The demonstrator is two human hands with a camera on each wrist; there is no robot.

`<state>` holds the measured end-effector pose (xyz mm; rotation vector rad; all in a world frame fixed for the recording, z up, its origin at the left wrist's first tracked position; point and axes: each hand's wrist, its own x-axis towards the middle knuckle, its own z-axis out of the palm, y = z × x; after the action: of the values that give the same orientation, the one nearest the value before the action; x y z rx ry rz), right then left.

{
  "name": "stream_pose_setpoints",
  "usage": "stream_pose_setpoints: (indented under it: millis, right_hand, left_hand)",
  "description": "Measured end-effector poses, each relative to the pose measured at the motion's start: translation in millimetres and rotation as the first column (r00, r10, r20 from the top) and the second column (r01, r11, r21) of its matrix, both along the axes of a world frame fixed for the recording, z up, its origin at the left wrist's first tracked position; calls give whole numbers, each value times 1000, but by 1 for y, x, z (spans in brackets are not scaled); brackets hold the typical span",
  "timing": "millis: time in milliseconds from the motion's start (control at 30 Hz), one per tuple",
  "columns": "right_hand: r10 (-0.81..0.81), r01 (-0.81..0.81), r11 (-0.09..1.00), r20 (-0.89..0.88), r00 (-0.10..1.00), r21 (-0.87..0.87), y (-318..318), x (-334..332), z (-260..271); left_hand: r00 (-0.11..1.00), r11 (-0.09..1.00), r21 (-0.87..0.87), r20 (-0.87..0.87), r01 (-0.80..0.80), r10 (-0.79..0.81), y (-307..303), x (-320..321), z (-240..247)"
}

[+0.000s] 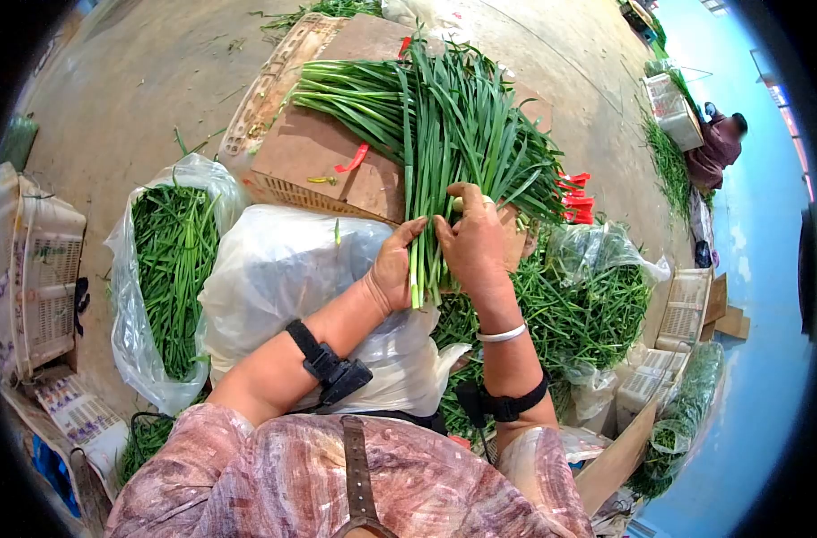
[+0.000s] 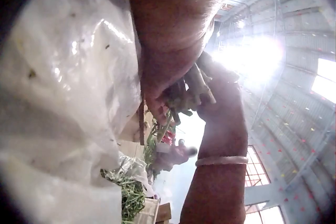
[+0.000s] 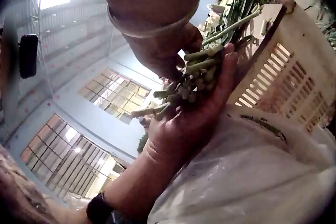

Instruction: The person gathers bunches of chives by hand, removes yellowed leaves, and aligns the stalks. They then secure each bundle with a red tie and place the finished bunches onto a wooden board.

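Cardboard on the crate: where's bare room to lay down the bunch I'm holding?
Bare cardboard lies left of the greens pile, between it and the crate rim, bar one red tie. The right side is crowded: the pile, more red ties, then an open bag of greens. Near side: white bag by the bunch.

Right hand point(image 3: 160, 50) and left hand point(image 3: 181, 127) grip green stalks point(image 3: 198, 68) at their cut ends, beside a crate point(image 3: 281, 85).
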<state>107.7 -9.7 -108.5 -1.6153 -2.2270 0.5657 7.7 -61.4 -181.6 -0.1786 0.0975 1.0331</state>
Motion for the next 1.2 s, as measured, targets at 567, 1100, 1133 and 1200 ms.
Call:
stream_pose_setpoints:
  millis: [567,1100,1133,1200]
  right_hand:
    - [-15,9,997,77,997,73,3,3,6]
    - [169,-278,937,422,891,212,88,-40,10]
    - [176,-293,947,549,817,132,89,-46,14]
    - [144,-317,928,593,792,198,94,-49,6]
  left_hand:
    - [999,999,33,-26,-43,44,-2,1,5]
    - [993,997,-20,-93,-71,69,1,6,2]
    - [997,998,22,-47,-59,60,2,6,0]
    - [996,997,44,-56,-63,66,1,7,-2]
